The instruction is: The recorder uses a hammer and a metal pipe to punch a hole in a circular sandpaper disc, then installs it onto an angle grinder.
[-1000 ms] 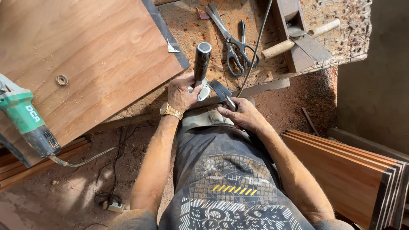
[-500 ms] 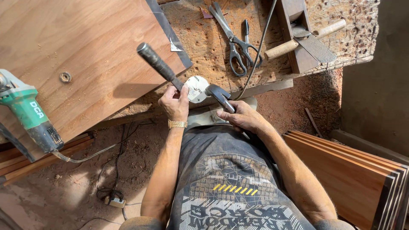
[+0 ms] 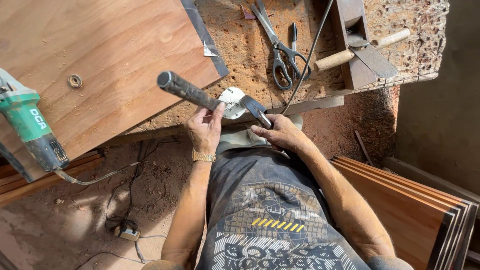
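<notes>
Gripping a hammer by its head end, the left hand (image 3: 205, 127) holds it above the near edge of the desk (image 3: 240, 47), with the dark ribbed handle (image 3: 187, 91) pointing up and to the left over the plywood sheet (image 3: 100, 55). The left fingers (image 3: 216, 111) are wrapped tight around the shaft just below the metal head (image 3: 254, 107). The right hand (image 3: 280, 132) sits just beside it, fingers curled narrow and pinched on the head end, where a small shiny piece shows between them; what that piece is cannot be told. Behind the hammer head a small round white disc (image 3: 231, 100) lies at the desk's near edge, partly hidden.

As for progress, nothing on the desk looks struck or fixed at this point: both hands are busy with the hammer itself, so the work seems to be at a handling or adjusting stage rather than a striking one, and any blow is not yet made.

Farther back on the desk lie scissors (image 3: 280, 50), with a wooden hand plane (image 3: 357, 47) to their right. A green power tool (image 3: 30, 125) rests at the far left on the plywood, its cord trailing to the dirt floor (image 3: 120, 200). Stacked boards (image 3: 410, 210) stand at the right.
</notes>
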